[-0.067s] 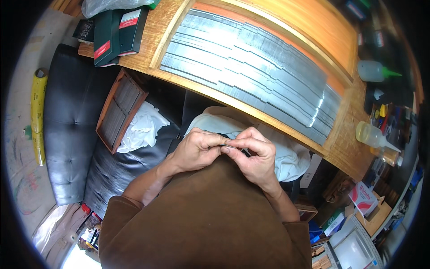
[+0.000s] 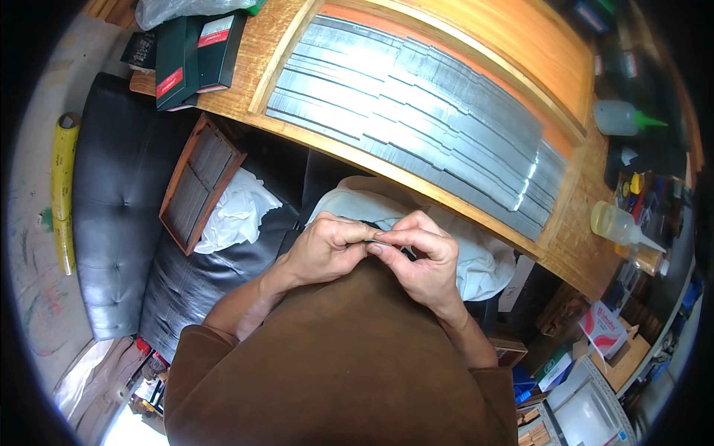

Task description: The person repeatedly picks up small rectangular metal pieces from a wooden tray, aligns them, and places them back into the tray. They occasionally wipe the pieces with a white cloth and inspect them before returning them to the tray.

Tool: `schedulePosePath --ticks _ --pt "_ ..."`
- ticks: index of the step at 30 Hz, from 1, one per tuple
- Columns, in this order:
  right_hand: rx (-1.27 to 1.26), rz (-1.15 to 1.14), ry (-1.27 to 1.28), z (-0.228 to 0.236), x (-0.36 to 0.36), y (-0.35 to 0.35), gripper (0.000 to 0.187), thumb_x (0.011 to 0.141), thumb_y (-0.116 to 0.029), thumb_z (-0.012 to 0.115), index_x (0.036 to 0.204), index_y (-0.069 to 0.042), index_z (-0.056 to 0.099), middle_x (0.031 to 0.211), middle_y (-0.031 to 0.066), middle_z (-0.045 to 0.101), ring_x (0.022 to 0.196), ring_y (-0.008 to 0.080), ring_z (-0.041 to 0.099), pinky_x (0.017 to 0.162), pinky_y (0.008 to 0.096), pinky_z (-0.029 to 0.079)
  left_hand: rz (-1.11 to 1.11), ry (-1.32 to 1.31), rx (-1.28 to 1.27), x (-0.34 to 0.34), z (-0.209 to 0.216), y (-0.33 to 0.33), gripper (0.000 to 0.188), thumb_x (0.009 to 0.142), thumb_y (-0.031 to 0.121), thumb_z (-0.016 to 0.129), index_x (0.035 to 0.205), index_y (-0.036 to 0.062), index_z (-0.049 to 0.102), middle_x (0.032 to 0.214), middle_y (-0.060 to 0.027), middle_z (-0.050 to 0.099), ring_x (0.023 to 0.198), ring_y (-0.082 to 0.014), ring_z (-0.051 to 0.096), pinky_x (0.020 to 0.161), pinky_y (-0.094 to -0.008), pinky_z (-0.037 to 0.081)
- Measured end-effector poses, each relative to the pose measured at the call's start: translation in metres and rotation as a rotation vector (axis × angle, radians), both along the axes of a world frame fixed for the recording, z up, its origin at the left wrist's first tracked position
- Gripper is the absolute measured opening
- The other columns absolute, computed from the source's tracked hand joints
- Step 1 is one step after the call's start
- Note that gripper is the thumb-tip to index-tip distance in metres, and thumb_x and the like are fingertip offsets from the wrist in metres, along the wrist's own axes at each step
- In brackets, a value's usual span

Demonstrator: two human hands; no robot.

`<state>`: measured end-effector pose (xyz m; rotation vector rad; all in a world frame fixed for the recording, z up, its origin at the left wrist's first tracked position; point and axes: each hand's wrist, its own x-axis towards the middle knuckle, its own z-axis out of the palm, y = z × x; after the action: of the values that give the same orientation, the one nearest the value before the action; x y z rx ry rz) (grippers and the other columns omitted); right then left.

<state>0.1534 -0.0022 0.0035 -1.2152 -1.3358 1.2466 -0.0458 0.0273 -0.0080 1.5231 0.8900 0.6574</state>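
Observation:
Close in front of my chest, my left hand (image 2: 332,245) and my right hand (image 2: 421,256) meet fingertip to fingertip. Both are closed in a pinch. Something small and thin shows as a light edge between the fingers; its kind is too hidden to name. A white cloth (image 2: 480,264) lies beneath and beyond the hands. Past it stands a wooden tray (image 2: 256,104) on the bench, holding rows of thin grey metal strips (image 2: 416,104) laid overlapping.
Left, a brown wooden box (image 2: 169,212) of grey pieces and a crumpled white cloth (image 2: 236,212) sit on a black padded seat (image 2: 111,245). Dark green boxes (image 2: 177,63) lie at the bench's left end. Squeeze bottles (image 2: 616,223) stand at its right, near cartons (image 2: 604,331).

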Motion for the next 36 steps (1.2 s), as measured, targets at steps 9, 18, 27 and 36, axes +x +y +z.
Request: schedulePosePath --ticks 9,18,27,36 --pt "0.022 -0.033 0.053 -0.0029 0.0011 -0.0022 0.016 0.079 0.004 0.087 0.093 0.0 0.079 0.086 0.0076 0.072 0.076 0.0142 0.068 0.067 0.0265 0.054 0.016 -0.021 0.033 0.0003 -0.0019 -0.0011 0.018 0.087 -0.002 0.075 0.105 -0.0021 0.077 0.088 -0.0177 0.077 0.075 -0.0268 0.076 0.065 -0.0319 0.057" --pt "0.016 -0.032 0.055 -0.0031 0.0024 -0.003 0.014 0.079 0.004 0.086 0.09 0.0 0.078 0.085 0.0074 0.071 0.075 0.0147 0.067 0.067 0.0271 0.054 0.007 -0.011 0.032 0.0011 0.0002 -0.0009 0.018 0.087 0.0 0.077 0.105 -0.0012 0.077 0.088 -0.0167 0.077 0.075 -0.0258 0.077 0.065 -0.0311 0.057" --pt "0.012 -0.024 0.059 -0.0032 0.0034 -0.0042 0.014 0.078 0.004 0.086 0.089 0.001 0.078 0.085 0.0076 0.071 0.076 0.015 0.068 0.068 0.0273 0.054 0.003 -0.005 0.026 0.0015 0.0018 -0.0017 0.017 0.087 -0.001 0.076 0.104 -0.0009 0.077 0.086 -0.0162 0.077 0.073 -0.0249 0.076 0.064 -0.0314 0.056" --pt "0.012 -0.027 0.062 -0.0053 0.0049 -0.0058 0.014 0.079 0.004 0.086 0.088 0.0 0.076 0.085 0.0075 0.071 0.075 0.0151 0.067 0.067 0.0275 0.053 0.007 -0.012 0.017 0.0027 0.0013 -0.0023 0.018 0.087 -0.001 0.075 0.105 0.0003 0.078 0.085 -0.016 0.077 0.071 -0.0241 0.075 0.063 -0.0308 0.055"
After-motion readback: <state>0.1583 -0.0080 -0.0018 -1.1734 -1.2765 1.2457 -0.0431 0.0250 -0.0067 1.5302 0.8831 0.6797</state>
